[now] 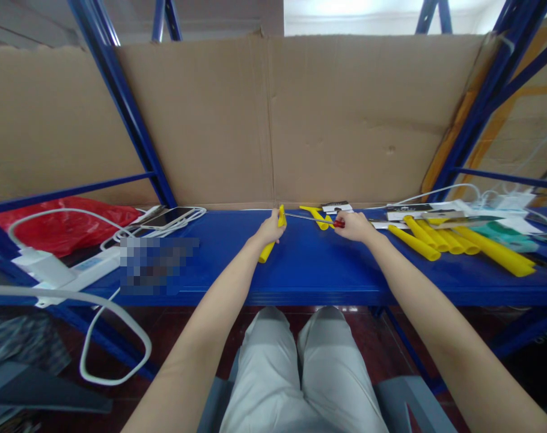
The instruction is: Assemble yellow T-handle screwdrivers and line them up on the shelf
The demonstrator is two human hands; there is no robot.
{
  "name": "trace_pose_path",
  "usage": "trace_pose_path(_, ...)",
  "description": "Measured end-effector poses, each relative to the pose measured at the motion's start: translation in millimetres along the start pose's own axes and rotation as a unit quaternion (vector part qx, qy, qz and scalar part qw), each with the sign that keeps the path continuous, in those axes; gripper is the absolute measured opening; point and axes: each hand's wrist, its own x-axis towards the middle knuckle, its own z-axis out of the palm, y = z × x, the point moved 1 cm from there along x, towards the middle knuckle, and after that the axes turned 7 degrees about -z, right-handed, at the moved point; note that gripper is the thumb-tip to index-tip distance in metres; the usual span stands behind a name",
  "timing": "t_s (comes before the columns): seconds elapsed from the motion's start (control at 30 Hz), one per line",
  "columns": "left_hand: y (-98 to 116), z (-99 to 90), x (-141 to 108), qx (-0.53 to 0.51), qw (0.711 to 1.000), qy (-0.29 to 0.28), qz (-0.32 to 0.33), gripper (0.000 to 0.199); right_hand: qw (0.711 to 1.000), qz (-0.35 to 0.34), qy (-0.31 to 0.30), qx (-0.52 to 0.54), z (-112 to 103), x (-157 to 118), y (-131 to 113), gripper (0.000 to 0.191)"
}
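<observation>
Near the middle of the blue shelf, my left hand (270, 228) is closed around a yellow plastic piece (266, 253) with a tube-like lower end, held tilted. My right hand (354, 227) grips a screwdriver (339, 224) by its red handle. Its thin metal shaft points left, with the tip at the upper part of the yellow piece; whether the tip touches it I cannot tell. Behind the shaft, close to my right hand, lies another yellow piece (319, 218) with a crosswise head.
On the right lie several yellow tubes (422, 243), a knife-like blade (469, 221) and a green item (503, 236). At the left are a red plastic bag (70, 222), a white power strip (95, 270), cables and a phone (168, 217). Cardboard (345, 120) walls the back.
</observation>
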Motion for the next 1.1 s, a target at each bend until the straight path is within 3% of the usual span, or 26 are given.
trace_pose_path(0.87,-3.1,1.4,2.7,-0.006,1.0,0.001,0.011,0.045,1.0,0.008,-0.015,0.025,5.5,1.0,3.6,0.01)
trace_pose_path(1.1,-3.8,1.7,3.4,-0.014,1.0,0.004,0.002,0.048,0.999,0.009,-0.031,-0.01,2.6,0.1,2.6,0.014)
